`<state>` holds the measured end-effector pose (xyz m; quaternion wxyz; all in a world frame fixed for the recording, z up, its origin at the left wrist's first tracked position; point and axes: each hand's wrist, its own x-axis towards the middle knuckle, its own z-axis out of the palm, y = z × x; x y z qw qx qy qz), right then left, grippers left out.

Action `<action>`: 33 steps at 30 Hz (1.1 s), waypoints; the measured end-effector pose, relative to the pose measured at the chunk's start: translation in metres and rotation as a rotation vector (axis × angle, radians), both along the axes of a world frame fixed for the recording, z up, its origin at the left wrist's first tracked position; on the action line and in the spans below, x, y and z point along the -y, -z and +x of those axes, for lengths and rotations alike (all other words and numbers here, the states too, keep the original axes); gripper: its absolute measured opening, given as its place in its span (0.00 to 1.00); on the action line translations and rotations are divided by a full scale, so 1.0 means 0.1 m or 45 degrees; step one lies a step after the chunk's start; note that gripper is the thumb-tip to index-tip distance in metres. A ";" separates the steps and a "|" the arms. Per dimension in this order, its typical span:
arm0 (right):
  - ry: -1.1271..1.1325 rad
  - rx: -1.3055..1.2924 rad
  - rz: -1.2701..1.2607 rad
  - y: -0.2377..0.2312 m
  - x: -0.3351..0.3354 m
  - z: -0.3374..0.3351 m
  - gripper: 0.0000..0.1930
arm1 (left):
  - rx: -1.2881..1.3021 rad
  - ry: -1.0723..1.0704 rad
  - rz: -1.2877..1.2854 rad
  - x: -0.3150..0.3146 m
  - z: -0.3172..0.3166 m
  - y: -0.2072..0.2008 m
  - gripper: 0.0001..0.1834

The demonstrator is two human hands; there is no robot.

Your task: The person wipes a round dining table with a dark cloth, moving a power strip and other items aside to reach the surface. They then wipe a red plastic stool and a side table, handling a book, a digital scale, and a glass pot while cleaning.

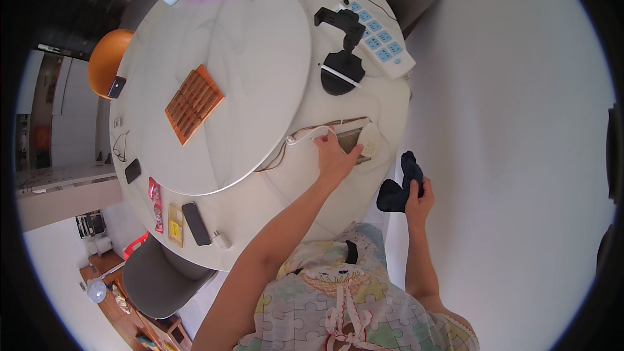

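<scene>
A: Where are the two hands?

B: The left hand (336,158) lies flat on the round white table (260,234), its fingers (323,143) stretched forward and close together, not curled round anything. Their tips touch a white cable (305,135) that runs leftward from them along the rim of the raised round top (221,84).

A: And just past those fingers?

B: A small framed panel (351,138) sits to their right, touching the thumb side, with a pale rounded pad (372,140) beyond it. The panel's long axis runs roughly across the fingers, left to right.

A: The right hand?

B: The right hand (419,203) is off the table's edge, over the pale floor (520,156). Its fingers are closed round a dark sock (402,185), which sticks up above them and bulges to their left. The sock's long axis runs up and away from the wrist, slightly tilted.

A: Which hand is nearer the cable?

B: The left, plainly; the right is well apart from it.

A: Counts?

B: One dark sock that I can make out, though the bundle could hide a second. One white cable, one framed panel. Farther ahead of the left fingers: one black stand (342,58) and one white power strip (383,42). Far to their left: one orange slatted mat (193,103).
</scene>
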<state>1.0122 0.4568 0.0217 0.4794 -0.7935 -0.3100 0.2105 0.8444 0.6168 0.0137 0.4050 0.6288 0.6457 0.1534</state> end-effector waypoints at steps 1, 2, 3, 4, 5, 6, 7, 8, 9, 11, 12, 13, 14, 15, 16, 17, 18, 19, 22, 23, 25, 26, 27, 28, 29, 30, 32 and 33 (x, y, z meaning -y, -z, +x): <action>-0.009 0.014 0.012 -0.02 0.00 0.04 0.10 | -0.001 -0.004 -0.001 -0.04 0.09 -0.02 0.53; -0.022 0.028 0.023 -0.03 -0.01 0.08 0.10 | 0.040 -0.016 -0.017 -0.08 0.17 -0.02 0.53; -0.042 0.032 0.036 -0.03 -0.02 0.09 0.11 | 0.049 -0.027 -0.005 -0.12 0.22 -0.01 0.52; -0.060 0.040 0.018 -0.04 -0.03 0.08 0.11 | 0.058 -0.043 0.007 -0.15 0.28 0.00 0.51; -0.084 0.049 0.000 -0.05 -0.02 0.06 0.11 | 0.067 -0.065 0.020 -0.16 0.31 0.00 0.51; -0.111 0.049 -0.016 -0.06 -0.01 0.01 0.11 | 0.142 -0.087 -0.006 -0.16 0.30 0.01 0.51; -0.194 0.019 -0.028 -0.10 0.00 -0.07 0.12 | 0.217 -0.109 -0.031 -0.15 0.28 0.01 0.51; -0.284 -0.010 -0.040 -0.14 0.02 -0.20 0.13 | 0.292 -0.136 -0.054 -0.14 0.22 0.02 0.51; -0.374 -0.041 -0.055 -0.17 0.03 -0.33 0.14 | 0.313 -0.134 -0.040 -0.09 0.15 0.02 0.50; -0.691 0.248 0.059 -0.13 -0.02 -0.61 0.19 | 0.352 -0.131 -0.013 0.07 -0.03 -0.01 0.50; -0.991 0.285 0.001 -0.09 -0.06 -0.73 0.25 | 0.358 -0.141 0.065 0.20 -0.18 0.01 0.46; -1.283 0.518 -0.180 -0.14 -0.12 -0.84 0.30 | 0.367 -0.162 0.056 0.31 -0.33 -0.05 0.42; -1.404 0.608 -0.182 -0.06 -0.15 -0.91 0.31 | 0.377 -0.187 0.046 0.43 -0.51 -0.12 0.39; -1.519 0.703 -0.177 0.03 -0.18 -0.96 0.32 | 0.388 -0.209 0.040 0.55 -0.70 -0.20 0.36; -1.565 0.753 -0.144 0.08 -0.27 -0.96 0.33 | 0.377 -0.269 0.064 0.69 -0.90 -0.24 0.33; -1.609 0.802 -0.111 0.15 -0.39 -0.96 0.34 | 0.364 -0.330 0.086 0.85 -1.13 -0.26 0.30; -1.597 0.814 -0.104 0.16 -0.53 -1.01 0.33 | 0.351 -0.390 0.104 1.02 -1.35 -0.27 0.27; -1.575 0.865 -0.042 0.18 -0.66 -1.08 0.33 | 0.298 -0.494 0.096 1.19 -1.58 -0.27 0.25; -1.478 0.937 -0.022 0.22 -0.90 -1.52 0.33 | 0.093 -0.773 0.179 1.67 -2.26 -0.19 0.21; -1.452 0.931 -0.031 0.26 -0.93 -1.75 0.34 | 0.068 -0.888 0.224 1.82 -2.50 -0.16 0.20; -1.481 0.921 0.065 0.34 -0.89 -2.18 0.34 | -0.151 -1.039 0.329 2.03 -2.94 -0.15 0.20; -1.539 0.898 0.084 0.35 -0.82 -2.38 0.34 | -0.282 -1.074 0.296 2.09 -3.14 -0.17 0.21; -1.602 0.877 0.101 0.35 -0.73 -2.57 0.34 | -0.411 -1.112 0.259 2.14 -3.29 -0.20 0.23; -1.711 0.865 0.154 0.33 -0.61 -2.74 0.34 | -0.475 -1.076 0.280 2.19 -3.40 -0.16 0.24; -1.812 0.851 0.207 0.30 -0.47 -2.87 0.34 | -0.539 -1.032 0.304 2.23 -3.53 -0.08 0.26; -1.897 0.821 0.255 0.29 -0.30 -2.97 0.33 | -0.590 -0.992 0.326 2.27 -3.63 0.00 0.28; -2.047 0.816 0.296 0.28 -0.02 -2.95 0.33 | -0.560 -0.936 0.271 2.26 -3.66 0.06 0.32; -2.095 0.832 0.306 0.30 0.06 -2.86 0.33 | -0.537 -0.907 0.249 2.20 -3.65 0.08 0.33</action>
